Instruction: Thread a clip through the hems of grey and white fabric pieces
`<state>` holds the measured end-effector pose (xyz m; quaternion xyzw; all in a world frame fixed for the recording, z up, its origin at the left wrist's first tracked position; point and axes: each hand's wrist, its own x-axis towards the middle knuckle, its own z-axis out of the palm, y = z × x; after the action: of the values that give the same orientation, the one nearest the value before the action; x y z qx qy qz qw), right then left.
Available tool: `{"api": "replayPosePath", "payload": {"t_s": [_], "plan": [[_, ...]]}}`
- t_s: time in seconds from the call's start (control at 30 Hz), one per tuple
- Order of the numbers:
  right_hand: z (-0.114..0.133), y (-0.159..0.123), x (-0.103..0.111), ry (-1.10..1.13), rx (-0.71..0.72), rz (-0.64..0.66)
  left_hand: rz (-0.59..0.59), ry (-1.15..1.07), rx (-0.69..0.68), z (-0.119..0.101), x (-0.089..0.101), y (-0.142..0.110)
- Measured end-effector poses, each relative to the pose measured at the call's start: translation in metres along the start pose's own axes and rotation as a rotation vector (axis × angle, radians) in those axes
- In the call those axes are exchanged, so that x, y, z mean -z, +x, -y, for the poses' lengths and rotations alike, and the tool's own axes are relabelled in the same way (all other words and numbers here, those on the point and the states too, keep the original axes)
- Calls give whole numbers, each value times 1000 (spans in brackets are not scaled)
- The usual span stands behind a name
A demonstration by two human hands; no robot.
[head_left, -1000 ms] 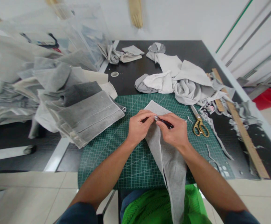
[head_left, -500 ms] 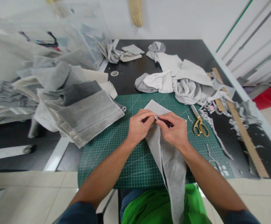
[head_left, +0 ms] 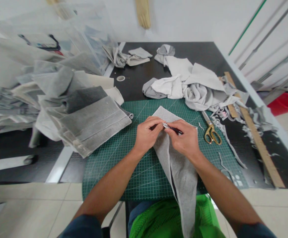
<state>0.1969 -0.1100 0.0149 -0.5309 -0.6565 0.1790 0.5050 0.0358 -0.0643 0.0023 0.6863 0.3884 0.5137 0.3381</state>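
Note:
A long piece of grey fabric (head_left: 183,178) lies over the cutting mat's middle, its lower end hanging past the table edge onto a green cloth (head_left: 156,219). A lengthwise opening shows between its edges. My left hand (head_left: 146,134) is closed, pinching the fabric's edge near its top. Close against those fingertips, my right hand (head_left: 185,137) grips a slim, dark-handled tool (head_left: 175,129) with a small metal tip, which meets the fabric edge. Fingers partly hide the tip, so its exact kind is unclear.
A green cutting mat (head_left: 109,172) covers the table front. Gold-handled scissors (head_left: 212,134) and a wooden ruler (head_left: 261,145) lie right. Grey fabric pieces are heaped left (head_left: 94,122) and white-grey cloth (head_left: 196,82) behind. A tape roll (head_left: 120,78) and red bucket (head_left: 286,104) also show.
Both hands stay at the same spot on the fabric. The tool in my right hand has tilted slightly, and more of its handle shows. The view has shifted a little.

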Motion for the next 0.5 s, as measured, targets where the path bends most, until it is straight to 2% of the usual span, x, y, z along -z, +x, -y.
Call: {"api": "replayPosePath", "payload": {"t_s": [0.27, 0.5], "plan": [[-1, 0, -1, 26, 11, 0, 4, -9, 8, 3, -1, 0], [-6, 3, 1, 60, -106, -75, 16, -102, 149, 5, 1, 1]]}}
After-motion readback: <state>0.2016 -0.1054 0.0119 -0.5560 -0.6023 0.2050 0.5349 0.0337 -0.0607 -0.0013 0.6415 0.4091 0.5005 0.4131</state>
